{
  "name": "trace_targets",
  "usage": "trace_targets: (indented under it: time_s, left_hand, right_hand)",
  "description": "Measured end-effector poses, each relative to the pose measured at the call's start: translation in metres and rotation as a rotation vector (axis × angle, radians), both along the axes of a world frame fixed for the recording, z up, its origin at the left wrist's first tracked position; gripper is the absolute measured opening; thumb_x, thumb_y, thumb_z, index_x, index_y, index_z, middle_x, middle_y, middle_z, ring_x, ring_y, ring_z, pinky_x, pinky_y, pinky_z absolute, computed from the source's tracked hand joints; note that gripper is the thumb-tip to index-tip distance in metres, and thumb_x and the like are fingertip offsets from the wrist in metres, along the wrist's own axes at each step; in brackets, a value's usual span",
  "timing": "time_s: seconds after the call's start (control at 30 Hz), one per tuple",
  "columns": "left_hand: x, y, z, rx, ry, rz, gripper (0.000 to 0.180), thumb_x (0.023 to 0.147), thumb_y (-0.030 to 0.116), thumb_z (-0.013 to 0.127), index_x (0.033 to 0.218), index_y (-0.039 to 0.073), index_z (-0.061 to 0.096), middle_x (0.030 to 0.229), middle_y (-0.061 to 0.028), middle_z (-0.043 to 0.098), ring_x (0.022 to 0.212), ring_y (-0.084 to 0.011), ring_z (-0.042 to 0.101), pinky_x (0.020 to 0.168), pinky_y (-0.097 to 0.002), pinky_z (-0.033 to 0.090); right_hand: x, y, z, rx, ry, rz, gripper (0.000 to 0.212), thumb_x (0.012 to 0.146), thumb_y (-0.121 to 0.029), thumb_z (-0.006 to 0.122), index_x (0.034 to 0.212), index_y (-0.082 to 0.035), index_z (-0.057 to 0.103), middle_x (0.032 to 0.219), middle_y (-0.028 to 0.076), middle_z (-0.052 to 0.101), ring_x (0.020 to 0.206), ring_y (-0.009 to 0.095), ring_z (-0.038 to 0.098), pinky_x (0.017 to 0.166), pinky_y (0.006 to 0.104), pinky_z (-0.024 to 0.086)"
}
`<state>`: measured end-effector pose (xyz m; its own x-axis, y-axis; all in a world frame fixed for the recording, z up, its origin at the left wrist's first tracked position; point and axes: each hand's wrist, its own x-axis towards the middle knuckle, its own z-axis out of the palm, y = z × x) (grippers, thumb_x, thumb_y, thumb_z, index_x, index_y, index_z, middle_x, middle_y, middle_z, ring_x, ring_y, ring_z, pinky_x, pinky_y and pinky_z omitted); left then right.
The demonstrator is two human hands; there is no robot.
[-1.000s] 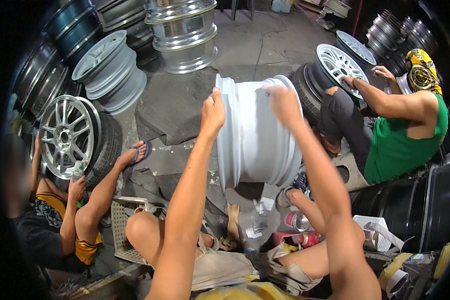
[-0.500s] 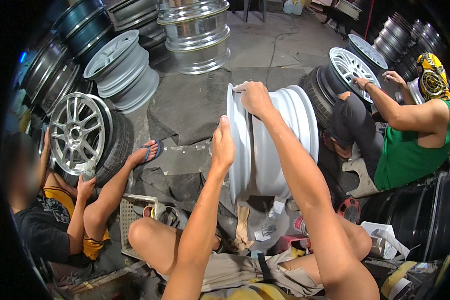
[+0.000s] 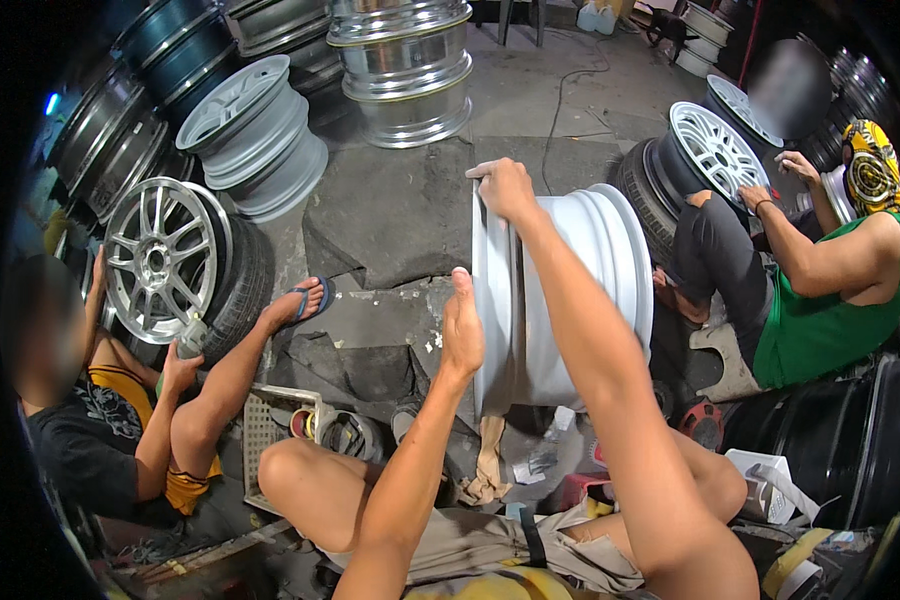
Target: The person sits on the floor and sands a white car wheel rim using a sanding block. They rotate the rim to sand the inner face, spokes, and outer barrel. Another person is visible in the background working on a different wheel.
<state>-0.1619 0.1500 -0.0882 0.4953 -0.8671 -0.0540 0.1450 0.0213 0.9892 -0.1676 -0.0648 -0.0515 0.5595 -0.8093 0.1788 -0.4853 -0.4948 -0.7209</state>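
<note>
A pale grey wheel rim (image 3: 575, 300) stands on its edge in front of me, its barrel turned to the right. My right hand (image 3: 508, 190) reaches across the barrel and is closed over the top of the left lip, fingers hooked past it. At the rim's left side, lower down, my left hand (image 3: 463, 330) lies against the lip with its thumb pointing up. The other fingers of that hand are hidden, as is whatever may lie between palm and rim. The spoked face of this rim is out of sight.
A person at left holds a silver wheel (image 3: 160, 260) by a tyre (image 3: 240, 290). Another in a green top (image 3: 840, 310) works at a grey wheel (image 3: 718, 145). Stacked rims (image 3: 400, 80) stand behind. Beside my knees are a plastic crate (image 3: 270, 450) and crumpled brown paper (image 3: 488, 465).
My left hand has slid lower along the rim's edge; my right hand keeps its hold on top. The person in green has moved a hand down the grey wheel. Another person shows behind.
</note>
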Motion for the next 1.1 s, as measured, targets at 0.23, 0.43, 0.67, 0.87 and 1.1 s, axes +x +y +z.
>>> trace_targets:
  time_s: [0.23,0.43,0.67,0.87,1.1]
  left_hand:
    - [0.024,0.006,0.005,-0.103,0.367,-0.042,0.098,0.1,0.073,0.014,0.136,-0.009,0.052,0.134,-0.016,0.059,0.123,-0.0225,0.055,0.108,-0.0338,0.041]
    - [-0.002,0.009,-0.006,-0.144,0.134,-0.01,0.085,0.106,0.064,0.015,0.125,-0.005,0.06,0.113,-0.0116,0.067,0.107,-0.0199,0.061,0.098,-0.0332,0.046]
    - [0.029,-0.035,-0.006,0.049,-0.194,0.035,0.077,0.108,0.055,0.029,0.134,-0.012,0.054,0.128,-0.0165,0.061,0.12,-0.0206,0.054,0.106,-0.0329,0.039]
    - [0.053,-0.112,0.014,0.181,-0.071,0.006,0.087,0.104,0.064,0.026,0.136,-0.013,0.052,0.136,-0.0273,0.057,0.132,-0.0312,0.051,0.11,-0.0408,0.038]
    - [0.103,-0.153,-0.019,0.135,-0.016,-0.044,0.079,0.106,0.056,0.028,0.144,-0.01,0.044,0.142,-0.0223,0.054,0.132,-0.0328,0.051,0.112,-0.0408,0.037]
  right_hand:
    - [-0.043,0.175,-0.026,-0.539,-0.283,-0.012,0.04,0.087,0.0,0.052,0.124,-0.003,0.069,0.129,0.014,0.067,0.123,0.029,0.062,0.118,0.0534,0.03]
    - [-0.086,0.153,-0.024,-0.664,-0.121,0.008,0.042,0.082,0.003,0.057,0.119,-0.008,0.072,0.126,0.013,0.069,0.118,0.026,0.065,0.107,0.0456,0.044]
    - [-0.021,0.002,-0.011,-0.351,-0.007,0.098,0.035,0.077,0.002,0.058,0.106,-0.006,0.076,0.097,0.02,0.073,0.088,0.037,0.071,0.085,0.0445,0.055]
    - [-0.108,0.192,-0.076,-0.63,-0.303,-0.009,0.039,0.085,0.009,0.051,0.116,0.001,0.071,0.124,0.02,0.068,0.124,0.034,0.062,0.107,0.0458,0.048]
    - [-0.161,0.251,-0.097,-0.228,-0.363,-0.08,0.056,0.076,0.019,0.055,0.127,0.0,0.066,0.134,0.02,0.063,0.128,0.034,0.058,0.112,0.0469,0.043]
